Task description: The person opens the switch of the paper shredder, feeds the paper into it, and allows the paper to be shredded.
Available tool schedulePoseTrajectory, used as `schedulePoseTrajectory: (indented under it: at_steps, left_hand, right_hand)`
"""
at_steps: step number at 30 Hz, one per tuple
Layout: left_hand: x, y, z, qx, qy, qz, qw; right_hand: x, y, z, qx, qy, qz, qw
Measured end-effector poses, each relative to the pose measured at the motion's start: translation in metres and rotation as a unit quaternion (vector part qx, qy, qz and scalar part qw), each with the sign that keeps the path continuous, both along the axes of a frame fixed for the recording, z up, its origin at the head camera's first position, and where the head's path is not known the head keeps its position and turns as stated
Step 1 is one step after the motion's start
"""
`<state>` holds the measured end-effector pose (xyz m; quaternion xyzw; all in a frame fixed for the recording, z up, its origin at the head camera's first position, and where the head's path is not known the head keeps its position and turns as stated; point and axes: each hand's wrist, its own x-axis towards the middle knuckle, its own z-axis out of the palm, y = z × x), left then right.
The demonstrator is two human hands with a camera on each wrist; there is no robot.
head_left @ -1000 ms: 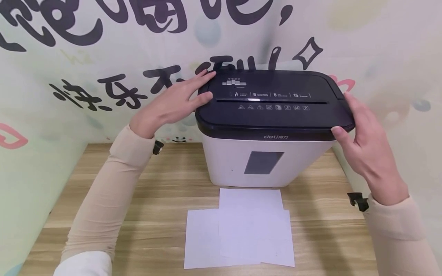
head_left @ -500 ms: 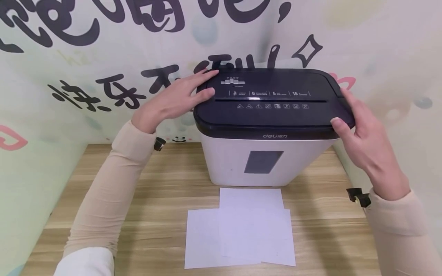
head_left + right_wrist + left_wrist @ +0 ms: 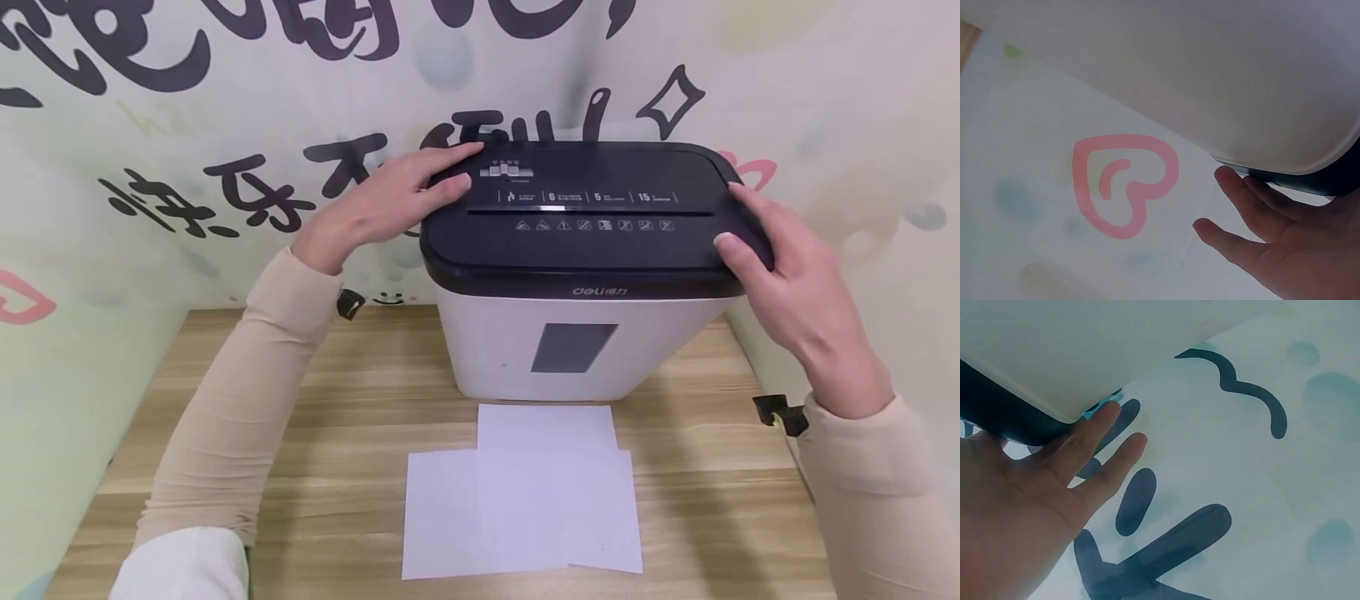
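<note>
A paper shredder (image 3: 517, 342) with a white bin and a black top stands upright at the back of the table. My left hand (image 3: 378, 200) holds the left end of its top, thumb and forefinger over the edge. At the opposite end, my right hand (image 3: 806, 287) holds the top in the same way. In the left wrist view, fingers (image 3: 1079, 447) lie by the black rim (image 3: 1035, 422), the lower ones spread. The right wrist view has fingertips (image 3: 1225, 178) against the rim, with the little finger apart. The black top sits on the bin.
Overlapping white paper sheets (image 3: 555, 500) lie on the wooden table (image 3: 337, 467) in front of the shredder. A printed wall covering (image 3: 247, 92) stands close behind and at both sides. Small black clips (image 3: 780, 415) show at the cuffs.
Both hands have shifted slightly inward over the ends of the shredder's top, the forefingers reaching further over the edge. The shredder and papers sit slightly higher in view.
</note>
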<state>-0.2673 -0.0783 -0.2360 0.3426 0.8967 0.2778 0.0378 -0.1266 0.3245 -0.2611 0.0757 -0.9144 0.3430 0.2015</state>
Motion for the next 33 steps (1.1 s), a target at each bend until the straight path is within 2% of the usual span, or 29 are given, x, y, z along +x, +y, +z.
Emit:
schedulePoseTrajectory:
  at_steps: [9, 14, 19, 24, 29, 33]
  left_hand:
    - [-0.001, 0.001, 0.006, -0.002, -0.006, -0.002, 1.0]
    - [-0.002, 0.004, 0.008, -0.002, -0.015, 0.004, 0.9999]
    - [-0.003, 0.011, 0.012, 0.003, 0.013, 0.017, 0.9998]
    - [-0.005, 0.015, 0.016, -0.018, 0.042, 0.005, 0.999]
    - [-0.003, 0.014, 0.021, -0.041, 0.024, 0.004, 0.9989]
    - [-0.001, 0.014, 0.027, -0.065, -0.003, -0.007, 0.9979]
  right_hand:
    - [-0.002, -0.001, 0.005, -0.012, -0.014, -0.009, 1.0]
    - [-0.001, -0.002, 0.003, -0.026, -0.014, -0.008, 1.0]
    - [0.0, -0.003, -0.001, -0.041, -0.013, -0.008, 0.999]
    - [0.0, -0.005, 0.0, -0.045, -0.01, -0.01, 0.999]
    - [0.0, -0.005, 0.0, -0.046, -0.01, -0.013, 0.999]
    - [0.0, -0.006, -0.001, -0.049, -0.011, -0.011, 0.999]
